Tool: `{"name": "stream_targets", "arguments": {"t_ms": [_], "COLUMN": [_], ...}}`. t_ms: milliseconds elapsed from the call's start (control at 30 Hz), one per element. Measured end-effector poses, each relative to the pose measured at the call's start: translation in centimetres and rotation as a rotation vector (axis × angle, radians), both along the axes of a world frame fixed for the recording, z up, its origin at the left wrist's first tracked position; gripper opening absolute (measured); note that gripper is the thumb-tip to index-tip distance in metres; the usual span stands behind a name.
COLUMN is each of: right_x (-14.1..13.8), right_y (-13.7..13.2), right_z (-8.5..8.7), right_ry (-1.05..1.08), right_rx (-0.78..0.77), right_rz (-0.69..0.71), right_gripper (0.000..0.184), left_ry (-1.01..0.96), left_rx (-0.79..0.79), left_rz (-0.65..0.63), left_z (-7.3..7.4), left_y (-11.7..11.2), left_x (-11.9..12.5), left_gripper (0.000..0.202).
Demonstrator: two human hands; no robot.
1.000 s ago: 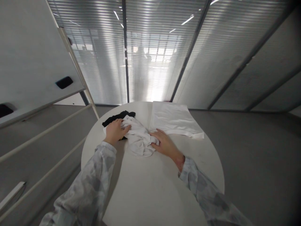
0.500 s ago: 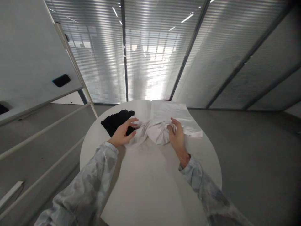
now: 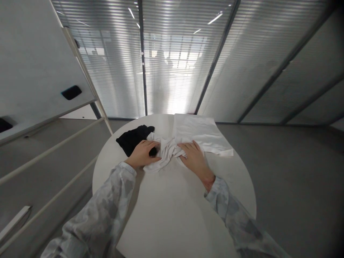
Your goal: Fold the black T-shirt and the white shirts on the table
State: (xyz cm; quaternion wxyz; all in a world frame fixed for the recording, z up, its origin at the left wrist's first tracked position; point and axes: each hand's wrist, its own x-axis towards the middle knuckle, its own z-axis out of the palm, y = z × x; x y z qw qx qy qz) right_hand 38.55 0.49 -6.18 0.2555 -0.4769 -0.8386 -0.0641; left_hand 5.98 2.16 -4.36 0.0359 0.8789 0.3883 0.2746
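Observation:
A bunched white cloth lies crumpled across the middle of the round white table; its kind of garment cannot be made out. At its left end, my left hand rests with curved fingers and the thumb apart, black fabric showing in the gap. My right hand lies on the cloth's right end, palm down, fingers stretched out over the folds. Beyond my left hand sits a crumpled black cloth, partly covered by that hand. A flat, folded white cloth is spread behind my right hand.
A whiteboard on a pale tubular frame stands to the left, with black pieces on it. Glass panels with blinds rise behind the table. Grey floor surrounds it.
My right hand has moved left and flattened onto the white cloth, pushing it into a tighter bunch. My left hand has lowered slightly, its fingers now on the cloth's left end.

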Motion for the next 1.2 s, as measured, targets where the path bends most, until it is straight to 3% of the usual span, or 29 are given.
{"name": "stream_targets", "arguments": {"t_ms": [167,367,433,533,633,733,867,1000,1100,1200], "right_x": [0.1,-0.2,-0.2,0.0,0.4,0.5,0.3,1.2,3.1,4.9], "right_y": [0.0,-0.9,-1.0,-1.2,-1.4,-1.9,-2.5,-2.2,-1.9,-1.8], "right_z": [-0.1,0.1,0.3,0.6,0.7,0.9,1.8,3.1,3.9,4.3], "right_ry": [0.155,0.672,0.798,0.878,0.847,0.735,0.468,0.27,0.248,0.245], "right_rx": [-0.021,-0.156,-0.203,-0.239,-0.252,-0.158,-0.052,-0.055,-0.05,-0.086], "right_rz": [0.008,0.019,0.029,0.051,0.106,0.193,0.303,0.317,0.334,0.288], "right_gripper": [0.044,0.029,0.028,0.029,0.032,0.041,0.046,0.057,0.042,0.03], "left_ry": [0.005,-0.062,-0.054,-0.002,0.052,0.068,0.017,-0.107,-0.193,-0.256], "left_rx": [-0.011,0.017,0.001,-0.006,0.005,0.034,0.118,0.261,0.335,0.399], "left_rz": [-0.054,-0.003,0.002,-0.001,-0.028,-0.052,-0.003,0.19,0.346,0.335], "left_z": [0.0,-0.1,-0.3,-0.7,-1.0,-1.0,-0.8,-0.7,-0.4,-0.1], "left_y": [-0.2,0.1,0.2,0.4,0.7,0.9,0.6,0.6,0.7,0.9], "left_x": [0.3,0.0,-0.1,-0.2,-0.2,-0.3,-0.4,-0.5,-0.7,-0.7], "left_gripper": [0.071,0.099,0.097,0.077,0.043,0.019,0.023,0.021,0.018,0.029]}}
